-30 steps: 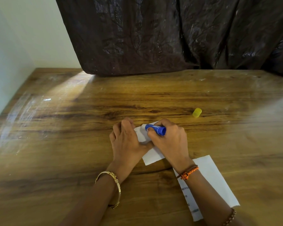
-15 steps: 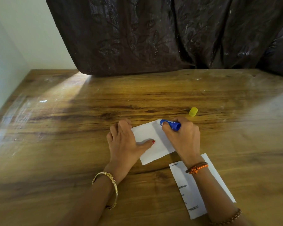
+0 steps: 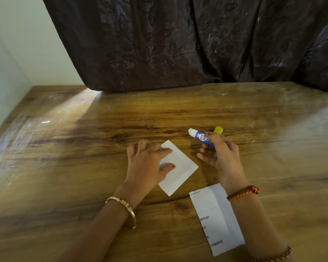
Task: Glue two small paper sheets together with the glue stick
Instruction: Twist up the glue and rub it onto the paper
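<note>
Left hand flat on the small white sheet, fingers spread, thumb and forefinger pressing it to the wooden table. Right hand lifted clear of the sheet, thumb and forefinger pinched on the blue glue stick, other fingers loosely open; white glue tip uncapped and pointing away to the left. Yellow cap lies on the table just beyond the right hand. Second sheet, a printed slip, lies near the right forearm, apart from the first. Whether glue already covers the small sheet cannot be told; no sheen visible. Judged step: glue pass over, the slip to be brought across next. To do it well: keep the left hand pinning the glued sheet, fingers off any wet area; set the stick down or cap it first so the right hand is free; line up one edge of the slip, lay it down from that edge, smooth outward. Writing: stick label reads "fevi stik"; slip shows "COMPANY" at top and partial digits "85791201", lower lines too cropped to read fully.
</note>
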